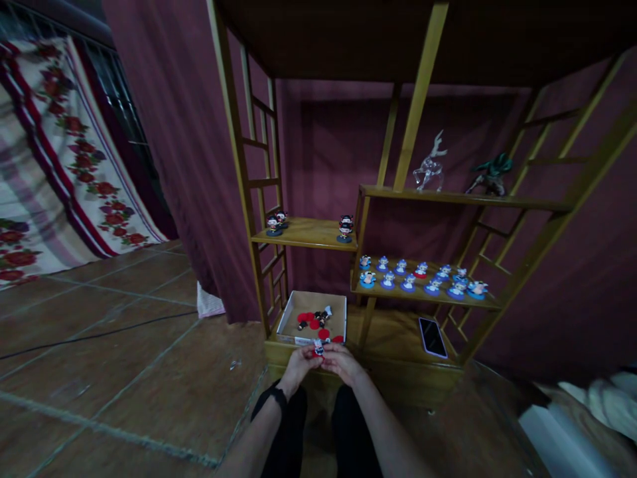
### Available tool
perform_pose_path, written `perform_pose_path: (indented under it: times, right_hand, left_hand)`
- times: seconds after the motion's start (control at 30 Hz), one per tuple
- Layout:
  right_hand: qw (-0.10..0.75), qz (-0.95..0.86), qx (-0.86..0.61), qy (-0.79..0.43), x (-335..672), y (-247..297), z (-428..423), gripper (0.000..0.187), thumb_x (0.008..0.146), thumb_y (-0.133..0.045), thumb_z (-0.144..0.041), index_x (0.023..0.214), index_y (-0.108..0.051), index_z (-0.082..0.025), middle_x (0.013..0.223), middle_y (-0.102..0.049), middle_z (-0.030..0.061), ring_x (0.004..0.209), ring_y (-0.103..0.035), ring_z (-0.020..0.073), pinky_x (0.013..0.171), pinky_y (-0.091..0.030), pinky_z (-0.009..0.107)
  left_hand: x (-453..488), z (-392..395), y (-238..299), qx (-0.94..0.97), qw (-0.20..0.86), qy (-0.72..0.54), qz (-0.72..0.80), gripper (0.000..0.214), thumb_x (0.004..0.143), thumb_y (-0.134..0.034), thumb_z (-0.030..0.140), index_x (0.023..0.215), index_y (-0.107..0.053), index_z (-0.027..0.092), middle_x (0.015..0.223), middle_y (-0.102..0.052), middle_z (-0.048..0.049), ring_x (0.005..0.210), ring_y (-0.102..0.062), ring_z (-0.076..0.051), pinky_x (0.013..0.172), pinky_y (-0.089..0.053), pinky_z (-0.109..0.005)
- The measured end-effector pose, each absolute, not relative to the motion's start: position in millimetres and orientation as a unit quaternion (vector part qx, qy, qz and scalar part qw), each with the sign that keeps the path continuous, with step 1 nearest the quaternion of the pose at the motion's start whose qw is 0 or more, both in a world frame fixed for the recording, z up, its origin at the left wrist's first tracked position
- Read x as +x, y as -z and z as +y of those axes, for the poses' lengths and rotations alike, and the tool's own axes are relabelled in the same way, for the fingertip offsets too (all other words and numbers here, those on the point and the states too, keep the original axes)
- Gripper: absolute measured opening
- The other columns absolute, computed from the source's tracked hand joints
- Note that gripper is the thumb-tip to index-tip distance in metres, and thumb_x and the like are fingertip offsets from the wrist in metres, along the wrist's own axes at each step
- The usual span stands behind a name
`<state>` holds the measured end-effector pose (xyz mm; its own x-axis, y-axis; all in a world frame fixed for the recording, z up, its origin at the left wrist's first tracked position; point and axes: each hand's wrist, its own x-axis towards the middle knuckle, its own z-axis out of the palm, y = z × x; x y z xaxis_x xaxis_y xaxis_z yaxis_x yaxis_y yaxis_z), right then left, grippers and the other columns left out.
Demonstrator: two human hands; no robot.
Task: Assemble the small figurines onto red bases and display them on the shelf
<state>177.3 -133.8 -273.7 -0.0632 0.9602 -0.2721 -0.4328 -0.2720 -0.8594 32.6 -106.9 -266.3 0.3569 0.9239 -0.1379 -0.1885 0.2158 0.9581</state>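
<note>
My left hand (300, 365) and my right hand (343, 362) meet in front of the shelf unit, fingers closed on one small figurine (318, 347). It has a pale head, a dark body and a red round base, and stands upright between the fingertips. Just beyond lies an open cardboard box (343, 312) with several red discs (324, 334) and dark figurine pieces (322, 317) inside. The box's near edge is partly hidden by my hands.
Several blue-based figurines (409, 283) stand in two rows on the right shelf (423, 296). Dark-haired figurines (344, 230) stand on the left shelf (313, 232). Above are a clear deer (430, 166) and a green statue (492, 174). A phone (432, 336) lies low on the right.
</note>
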Motion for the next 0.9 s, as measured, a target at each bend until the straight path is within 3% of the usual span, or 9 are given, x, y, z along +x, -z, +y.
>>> perform_pose_path:
  times: [0.2, 0.33, 0.5, 0.7, 0.9]
  right_hand:
    - [0.505, -0.299, -0.442, -0.678, 177.6, 282.3, -128.4, 0.033, 0.048, -0.075, -0.018, 0.077, -0.060, -0.018, 0.069, -0.066, -0.0008, 0.065, -0.062, 0.0128, 0.072, -0.047, 0.031]
    - [0.498, -0.293, -0.420, -0.699, 177.8, 282.2, -126.4, 0.033, 0.056, -0.074, -0.027, 0.085, -0.061, -0.018, 0.075, -0.067, 0.0015, 0.065, -0.063, 0.0128, 0.074, -0.048, 0.033]
    - [0.523, -0.248, -0.451, -0.679, 184.1, 279.6, -121.3, 0.035, 0.062, -0.071, -0.035, 0.091, -0.061, -0.019, 0.084, -0.068, 0.0057, 0.069, -0.063, 0.0141, 0.072, -0.049, 0.034]
    - [0.551, -0.223, -0.441, -0.673, 183.8, 272.5, -121.4, 0.031, 0.063, -0.069, -0.028, 0.092, -0.062, -0.019, 0.088, -0.069, 0.0064, 0.072, -0.064, 0.0145, 0.073, -0.050, 0.034]
    - [0.574, -0.222, -0.393, -0.683, 177.8, 266.9, -128.0, 0.030, 0.067, -0.067, -0.029, 0.096, -0.061, -0.023, 0.084, -0.068, 0.0016, 0.070, -0.063, 0.0120, 0.072, -0.050, 0.030]
  left_hand:
    - [38.7, -105.8, 278.7, 0.498, 0.649, -0.441, 0.370, 0.042, 0.038, -0.083, 0.023, 0.075, -0.067, 0.013, 0.072, -0.068, -0.0035, 0.065, -0.060, -0.016, 0.067, -0.046, -0.028]
    - [33.3, -108.0, 278.4, 0.453, 0.635, -0.478, 0.404, 0.043, 0.037, -0.084, 0.027, 0.073, -0.067, 0.012, 0.069, -0.067, -0.0042, 0.064, -0.060, -0.017, 0.067, -0.046, -0.029]
    - [22.1, -102.8, 240.0, 0.393, 0.627, -0.513, 0.436, 0.042, 0.040, -0.083, 0.027, 0.076, -0.067, 0.012, 0.070, -0.068, -0.0053, 0.061, -0.060, -0.015, 0.062, -0.045, -0.026]
    - [33.3, -94.1, 196.3, 0.458, 0.581, -0.520, 0.427, 0.046, 0.041, -0.083, 0.025, 0.081, -0.067, 0.011, 0.071, -0.068, -0.0052, 0.061, -0.060, -0.015, 0.063, -0.045, -0.027]
    - [43.3, -103.2, 230.8, 0.428, 0.569, -0.559, 0.425, 0.044, 0.042, -0.081, 0.016, 0.081, -0.061, 0.014, 0.077, -0.068, -0.0045, 0.069, -0.062, -0.015, 0.069, -0.047, -0.029]
